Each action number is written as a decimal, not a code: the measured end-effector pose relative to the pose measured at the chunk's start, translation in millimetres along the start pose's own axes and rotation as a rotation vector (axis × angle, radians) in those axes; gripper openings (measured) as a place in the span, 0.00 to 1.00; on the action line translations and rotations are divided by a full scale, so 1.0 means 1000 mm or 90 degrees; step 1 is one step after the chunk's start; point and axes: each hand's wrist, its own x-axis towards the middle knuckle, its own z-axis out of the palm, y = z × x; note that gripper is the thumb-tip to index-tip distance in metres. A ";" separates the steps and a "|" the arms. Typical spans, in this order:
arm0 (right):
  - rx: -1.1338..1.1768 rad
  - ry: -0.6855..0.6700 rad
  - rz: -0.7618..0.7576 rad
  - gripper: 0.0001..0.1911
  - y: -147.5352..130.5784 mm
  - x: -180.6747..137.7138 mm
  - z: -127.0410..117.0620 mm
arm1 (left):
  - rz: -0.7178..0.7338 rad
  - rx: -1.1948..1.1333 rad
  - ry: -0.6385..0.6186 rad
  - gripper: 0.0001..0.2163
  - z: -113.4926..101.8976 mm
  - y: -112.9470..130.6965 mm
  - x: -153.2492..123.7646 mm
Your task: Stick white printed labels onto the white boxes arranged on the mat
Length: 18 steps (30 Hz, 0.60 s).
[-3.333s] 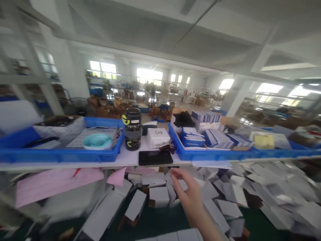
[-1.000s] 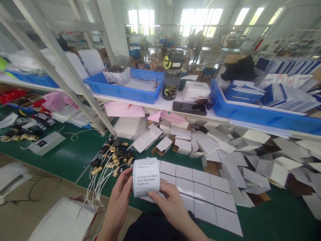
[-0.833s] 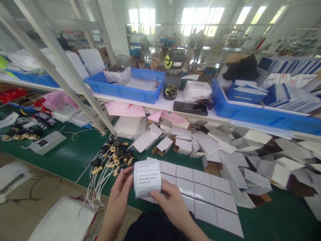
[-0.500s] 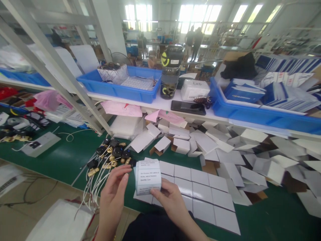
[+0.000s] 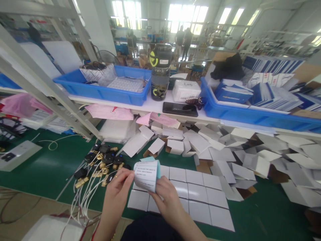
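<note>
I see a curled white printed-paper label roll (image 5: 145, 175) above glossy rectangular white cardboard boxes (image 5: 197, 192); my left hand (image 5: 114, 190) pinches its left edge, my right hand (image 5: 169, 201) grips its lower right rim; bare green tabletop (image 5: 265, 214) opens rightward.

bright windows (image 5: 187, 16) across from me, pale pillar (image 5: 96, 30), grey metal frame (image 5: 80, 119), white shelf (image 5: 155, 106) over green bench (image 5: 271, 209), tan floor (image 5: 30, 209) lower left
</note>
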 end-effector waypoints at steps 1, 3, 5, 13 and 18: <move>-0.029 -0.002 -0.024 0.10 0.003 0.001 0.000 | -0.020 -0.020 0.003 0.12 0.001 -0.001 0.003; -0.081 -0.008 -0.060 0.10 0.006 0.005 0.001 | -0.066 -0.066 0.008 0.13 0.002 -0.002 0.010; -0.125 -0.010 -0.090 0.11 0.008 0.010 0.001 | -0.111 -0.113 0.008 0.15 0.003 -0.003 0.015; -0.167 0.064 -0.159 0.14 0.009 0.024 0.001 | -0.224 -0.167 0.081 0.24 0.000 -0.008 0.034; -0.063 0.047 -0.153 0.14 0.014 0.022 0.003 | -0.278 -0.222 -0.047 0.27 0.000 -0.004 0.044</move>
